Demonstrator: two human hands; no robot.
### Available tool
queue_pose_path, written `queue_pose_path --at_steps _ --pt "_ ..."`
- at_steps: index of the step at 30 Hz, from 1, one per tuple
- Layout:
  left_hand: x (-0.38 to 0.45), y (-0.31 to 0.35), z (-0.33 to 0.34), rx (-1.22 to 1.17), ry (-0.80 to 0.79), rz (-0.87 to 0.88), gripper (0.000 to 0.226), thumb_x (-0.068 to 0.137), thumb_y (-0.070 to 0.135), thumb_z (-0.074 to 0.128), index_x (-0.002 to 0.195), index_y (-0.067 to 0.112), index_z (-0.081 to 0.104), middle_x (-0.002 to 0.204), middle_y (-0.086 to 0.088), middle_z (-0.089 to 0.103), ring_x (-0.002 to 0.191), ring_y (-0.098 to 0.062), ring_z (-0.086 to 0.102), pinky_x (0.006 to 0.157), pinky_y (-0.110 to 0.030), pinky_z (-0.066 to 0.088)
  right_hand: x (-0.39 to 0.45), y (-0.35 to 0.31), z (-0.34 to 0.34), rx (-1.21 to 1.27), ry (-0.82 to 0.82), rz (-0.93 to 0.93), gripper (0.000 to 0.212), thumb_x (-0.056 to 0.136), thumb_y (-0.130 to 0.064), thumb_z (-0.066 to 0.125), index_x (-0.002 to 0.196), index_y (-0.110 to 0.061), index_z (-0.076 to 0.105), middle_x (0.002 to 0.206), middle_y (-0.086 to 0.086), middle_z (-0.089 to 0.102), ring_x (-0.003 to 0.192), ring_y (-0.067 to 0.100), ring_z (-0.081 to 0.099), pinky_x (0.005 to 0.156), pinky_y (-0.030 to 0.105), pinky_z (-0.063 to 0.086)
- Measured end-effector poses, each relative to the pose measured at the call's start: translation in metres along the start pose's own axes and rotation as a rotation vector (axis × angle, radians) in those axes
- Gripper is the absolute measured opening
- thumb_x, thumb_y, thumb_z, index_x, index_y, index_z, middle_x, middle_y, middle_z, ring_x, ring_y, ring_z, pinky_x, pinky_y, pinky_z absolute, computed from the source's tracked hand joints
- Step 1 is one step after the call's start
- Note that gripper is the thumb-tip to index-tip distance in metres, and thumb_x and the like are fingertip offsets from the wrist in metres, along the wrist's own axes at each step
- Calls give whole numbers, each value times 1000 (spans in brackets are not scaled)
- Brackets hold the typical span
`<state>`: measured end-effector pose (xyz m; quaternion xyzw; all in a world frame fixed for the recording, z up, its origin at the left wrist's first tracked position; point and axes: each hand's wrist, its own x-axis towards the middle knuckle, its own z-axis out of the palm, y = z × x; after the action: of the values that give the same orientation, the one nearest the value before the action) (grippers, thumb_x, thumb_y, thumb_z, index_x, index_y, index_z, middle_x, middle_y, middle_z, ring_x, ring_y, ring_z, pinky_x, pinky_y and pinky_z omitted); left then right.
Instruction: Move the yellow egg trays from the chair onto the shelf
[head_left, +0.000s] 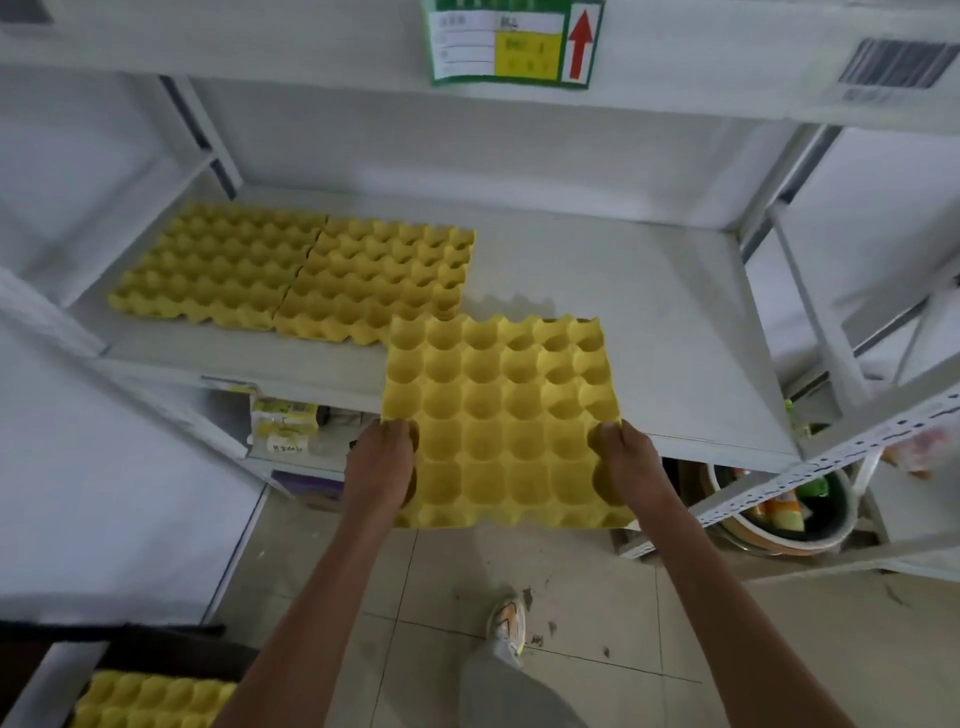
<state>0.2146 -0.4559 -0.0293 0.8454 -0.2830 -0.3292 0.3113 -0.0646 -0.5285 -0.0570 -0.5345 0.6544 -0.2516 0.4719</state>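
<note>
1. White metal shelf (623, 291) spans the view above a tiled floor (597, 623); a green label with a red arrow (511, 41) hangs from the level above.
2. Left hand (382, 462) grips the held egg tray (501, 421) at its near left edge, fingers curled round it.
3. Right hand (623, 462) grips the near right edge the same way.
4. Held tray's far half is over the shelf board; its near half overhangs the floor.
5. Tray is yellow moulded pulp with a grid of round cups.
6. 2 egg trays (291, 270) lie side by side, touching, at the shelf's left rear.
7. Another stack of trays (150, 699) sits at lower left, on a dark surface.
</note>
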Motion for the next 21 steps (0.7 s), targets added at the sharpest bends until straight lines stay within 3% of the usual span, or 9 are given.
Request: queue_pose_path --at_steps 3,7,10,12,15,17,19,21 --pt "25 33 19 39 -6 65 31 99 34 38 99 11 59 92 -3 58 89 -29 56 80 -44 45 26 -2 -14 110 28 36 33 109 -27 42 103 -4 65 102 6 67 95 21 62 90 38 49" --pt "50 64 48 9 -73 97 25 98 37 41 89 18 54 87 3 56 90 -28 58 77 -40 44 61 -3 -36 141 92 23 33 109 -25 43 104 2 62 110 19 69 104 32 65 99 50 51" --pt "68 81 62 -24 -175 123 24 96 38 44 103 19 57 93 5 59 98 -27 59 88 -43 50 88 0 -45 117 135 63 30 107 -25 46 100 -3 64 107 13 70 105 30 65 101 51 50" --pt "79 92 63 -45 -186 180 25 93 38 48 108 20 57 96 6 60 97 -25 60 87 -41 51 108 0 -47 82 177 83 27 105 -26 47 94 -9 65 100 7 67 96 28 63 92 47 51" --pt "98 112 63 66 -202 301 27 92 38 50 111 21 59 96 1 66 88 -20 63 72 -35 50 134 3 -50 77 217 130 28 105 -31 47 88 -17 65 86 11 61 73 26 58 65 34 47" --pt "109 122 63 123 -223 408 21 91 33 49 99 19 62 88 -5 69 79 -18 65 64 -35 49 150 3 -54 34 258 164 28 103 -33 48 92 -17 67 90 15 63 76 29 60 65 35 48" --pt "122 124 59 274 -145 576 29 92 29 50 111 12 65 106 -13 69 99 -26 65 78 -43 52 167 -2 -62 -41 287 160 29 102 -33 47 103 -15 69 105 21 68 89 34 65 76 44 54" --pt "143 117 52 597 45 741 44 93 29 53 135 16 57 142 -9 56 136 -33 45 107 -50 41 184 -9 -66 -128 318 164 34 100 -35 47 118 -14 66 118 19 69 104 39 66 91 55 57"
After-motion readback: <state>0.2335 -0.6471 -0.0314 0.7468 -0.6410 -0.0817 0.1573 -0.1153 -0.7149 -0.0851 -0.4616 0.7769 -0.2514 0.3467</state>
